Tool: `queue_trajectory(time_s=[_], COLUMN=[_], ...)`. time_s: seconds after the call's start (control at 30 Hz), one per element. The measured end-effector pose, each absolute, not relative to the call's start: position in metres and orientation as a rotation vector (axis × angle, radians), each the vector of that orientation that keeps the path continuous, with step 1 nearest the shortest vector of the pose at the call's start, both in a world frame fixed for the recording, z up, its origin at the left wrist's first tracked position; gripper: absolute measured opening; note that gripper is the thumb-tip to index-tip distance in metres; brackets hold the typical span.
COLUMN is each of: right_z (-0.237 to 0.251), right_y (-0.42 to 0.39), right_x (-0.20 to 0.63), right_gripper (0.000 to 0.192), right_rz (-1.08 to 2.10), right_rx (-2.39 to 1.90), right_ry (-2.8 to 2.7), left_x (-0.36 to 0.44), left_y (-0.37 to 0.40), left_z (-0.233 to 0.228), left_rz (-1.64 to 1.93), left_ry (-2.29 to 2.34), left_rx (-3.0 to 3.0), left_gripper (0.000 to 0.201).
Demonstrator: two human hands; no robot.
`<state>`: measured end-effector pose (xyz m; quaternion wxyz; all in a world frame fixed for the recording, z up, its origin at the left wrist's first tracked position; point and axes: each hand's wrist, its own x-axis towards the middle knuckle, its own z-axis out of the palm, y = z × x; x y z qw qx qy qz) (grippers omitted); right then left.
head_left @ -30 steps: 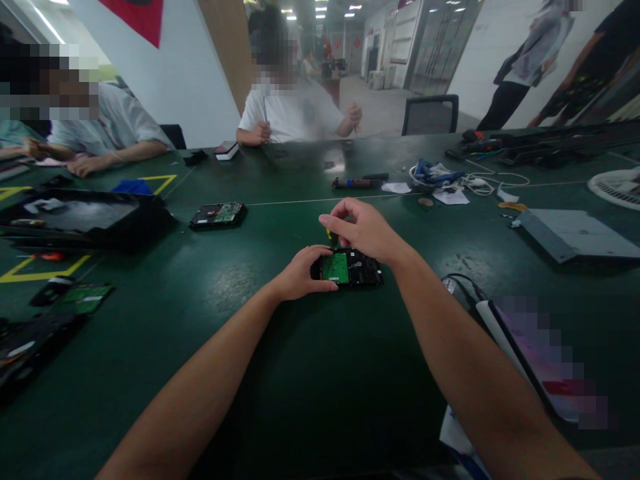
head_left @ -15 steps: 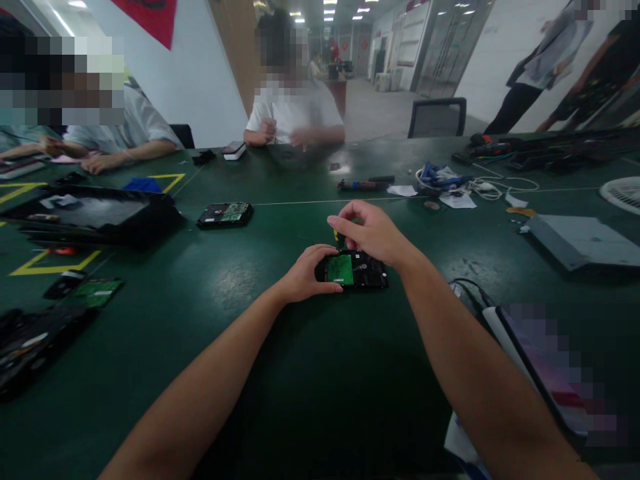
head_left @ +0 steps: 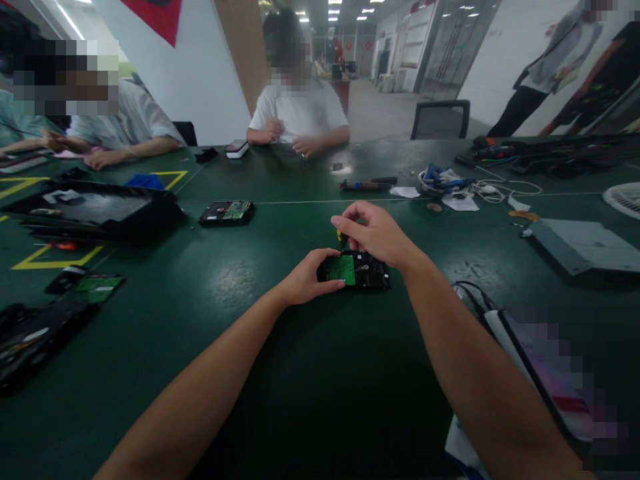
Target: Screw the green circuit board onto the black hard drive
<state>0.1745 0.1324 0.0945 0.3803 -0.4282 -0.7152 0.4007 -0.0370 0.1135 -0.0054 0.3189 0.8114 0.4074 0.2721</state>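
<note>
On green table [head_left: 280, 373], hard drive [head_left: 367, 272] inside left grip [head_left: 306, 280], screwdriver [head_left: 340, 235] in right grip [head_left: 375, 233]

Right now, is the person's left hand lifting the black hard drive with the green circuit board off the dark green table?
No, the black hard drive with the green circuit board lies flat on the dark green table, and the left hand only grips its near-left end.

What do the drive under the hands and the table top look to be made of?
Drive: black casing, probably metal, carrying a green circuit board with a matte look. Table: dark green mat, likely rubber or vinyl, with a dull sheen and scuffed pale patches.
</note>
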Motion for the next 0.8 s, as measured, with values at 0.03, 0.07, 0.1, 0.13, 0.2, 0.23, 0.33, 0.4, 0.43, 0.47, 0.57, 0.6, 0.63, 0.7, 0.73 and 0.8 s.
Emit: queue_trajectory(time_s=[0.03, 0.07, 0.1, 0.13, 0.2, 0.23, 0.33, 0.4, 0.43, 0.47, 0.57, 0.6, 0.63, 0.7, 0.73, 0.8], right_z=[0.094, 0.094, 0.094, 0.093, 0.093, 0.093, 0.096, 0.098, 0.100, 0.101, 0.102, 0.101, 0.101, 0.101, 0.102, 0.104], right_y=[0.133, 0.133, 0.133, 0.133, 0.133, 0.132, 0.131, 0.129, 0.129, 0.129, 0.130, 0.131, 0.132, 0.134, 0.134, 0.133], right_x=[0.174, 0.174, 0.174, 0.174, 0.174, 0.174, 0.173, 0.172, 0.172, 0.172, 0.174, 0.175, 0.176, 0.178, 0.179, 0.180], right_gripper=[0.035, 0.035, 0.035, 0.035, 0.034, 0.033, 0.029, 0.028, 0.029, 0.030, 0.030, 0.029, 0.027, 0.024, 0.023, 0.023], right_rz=[1.021, 1.018, 1.013, 1.011, 1.007, 1.005, 1.000, 0.997, 0.995, 0.994, 1.035, 1.065, 1.099, 1.149, 1.155, 1.122], right_rx=[-1.095, -1.098, -1.101, -1.102, -1.096, -1.087, -1.048, -1.035, -1.031, -1.026, -1.012, -1.010, -1.010, -1.007, -1.004, -1.005], right_ry=[-1.827, -1.827, -1.828, -1.831, -1.833, -1.833, -1.851, -1.879, -1.895, -1.907, -1.905, -1.891, -1.876, -1.860, -1.863, -1.883], left_x=[-0.037, -0.037, -0.037, -0.036, -0.036, -0.036, -0.035, -0.034, -0.033, -0.033, -0.032, -0.033, -0.033, -0.034, -0.034, -0.035], left_y=[0.114, 0.115, 0.116, 0.116, 0.117, 0.117, 0.118, 0.118, 0.118, 0.119, 0.120, 0.120, 0.120, 0.119, 0.119, 0.119], left_z=[-0.006, -0.006, -0.007, -0.008, -0.009, -0.010, -0.011, -0.011, -0.011, -0.011, -0.012, -0.013, -0.013, -0.013, -0.012, -0.012], left_rz=[0.714, 0.714, 0.713, 0.714, 0.720, 0.724, 0.748, 0.765, 0.776, 0.785, 0.803, 0.805, 0.806, 0.802, 0.801, 0.796], left_ry=[1.076, 1.079, 1.079, 1.078, 1.084, 1.088, 1.088, 1.070, 1.057, 1.042, 1.023, 1.024, 1.026, 1.031, 1.034, 1.041], left_rx=[2.119, 2.107, 2.097, 2.089, 2.079, 2.077, 2.077, 2.072, 2.067, 2.060, 2.048, 2.047, 2.047, 2.048, 2.050, 2.052], left_gripper=[0.073, 0.073, 0.074, 0.074, 0.074, 0.074, 0.073, 0.072, 0.072, 0.073, 0.074, 0.074, 0.074, 0.073, 0.072, 0.071])
